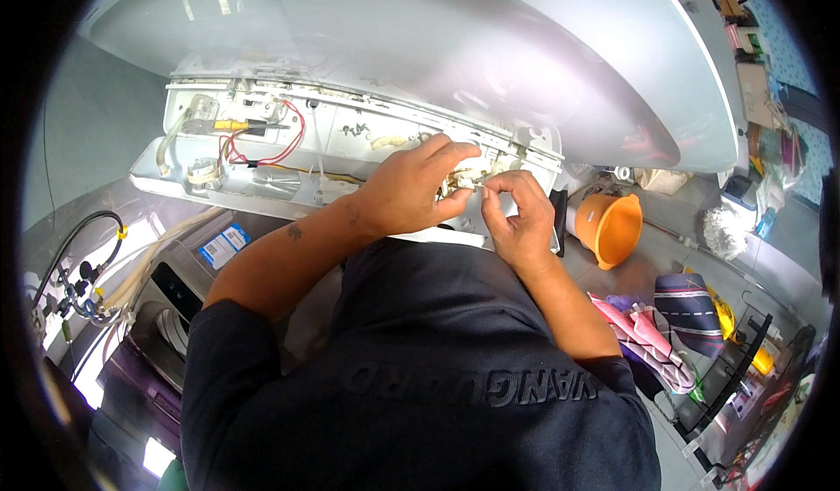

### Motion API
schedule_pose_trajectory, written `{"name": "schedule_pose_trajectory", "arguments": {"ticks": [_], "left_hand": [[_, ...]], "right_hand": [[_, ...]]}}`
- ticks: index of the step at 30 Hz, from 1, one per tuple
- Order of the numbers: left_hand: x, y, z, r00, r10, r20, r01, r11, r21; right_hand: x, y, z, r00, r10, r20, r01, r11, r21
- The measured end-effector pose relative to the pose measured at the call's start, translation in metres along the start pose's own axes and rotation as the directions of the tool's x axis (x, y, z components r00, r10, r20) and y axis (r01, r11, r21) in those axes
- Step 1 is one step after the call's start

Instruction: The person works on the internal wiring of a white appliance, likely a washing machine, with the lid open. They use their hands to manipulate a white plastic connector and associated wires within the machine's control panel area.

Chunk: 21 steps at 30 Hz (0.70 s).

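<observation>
A long white housing [337,145] of an appliance lies open before me, with wires and small parts inside. At its right end my left hand [411,185] curves round a small pale connector-like part [465,178], thumb and forefinger on either side of it. Close beside, my right hand [522,220] pinches with thumb and forefinger at the same spot; what is in the pinch is too small to make out. A yellow-handled screwdriver [232,126] rests in the housing's left end. Red wires [302,132] loop next to it, and several small dark screws [355,129] lie near the middle.
A large glossy grey cover [394,36] rises behind the housing. An orange bucket [619,231] stands on the floor at the right, with folded cloths [643,338] and a black rack [744,360] nearer. Hoses with gauges [83,285] are at the left, beside a blue-and-white label [225,246].
</observation>
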State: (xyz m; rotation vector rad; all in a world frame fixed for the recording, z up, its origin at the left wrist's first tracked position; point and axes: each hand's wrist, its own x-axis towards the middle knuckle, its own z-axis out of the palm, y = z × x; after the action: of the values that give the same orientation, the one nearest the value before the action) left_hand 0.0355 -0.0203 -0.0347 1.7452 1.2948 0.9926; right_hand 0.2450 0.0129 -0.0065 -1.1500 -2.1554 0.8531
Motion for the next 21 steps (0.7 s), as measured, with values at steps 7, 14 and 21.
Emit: {"name": "schedule_pose_trajectory", "arguments": {"ticks": [7, 14, 21], "left_hand": [[0.002, 0.005, -0.005, 0.997, -0.044, 0.055, 0.045, 0.999, -0.005], [0.004, 0.007, -0.006, 0.993, -0.07, 0.097, 0.071, 0.998, 0.003], [0.01, -0.005, -0.005, 0.996, -0.07, 0.063, 0.076, 0.993, -0.087]], "right_hand": [[0.0, 0.001, -0.001, 1.0, 0.016, 0.006, -0.016, 1.0, 0.004], [0.001, 0.001, -0.001, 0.992, 0.119, 0.035, -0.12, 0.991, 0.055], [0.006, 0.007, 0.003, 0.982, 0.182, 0.054, -0.188, 0.975, 0.122]]}}
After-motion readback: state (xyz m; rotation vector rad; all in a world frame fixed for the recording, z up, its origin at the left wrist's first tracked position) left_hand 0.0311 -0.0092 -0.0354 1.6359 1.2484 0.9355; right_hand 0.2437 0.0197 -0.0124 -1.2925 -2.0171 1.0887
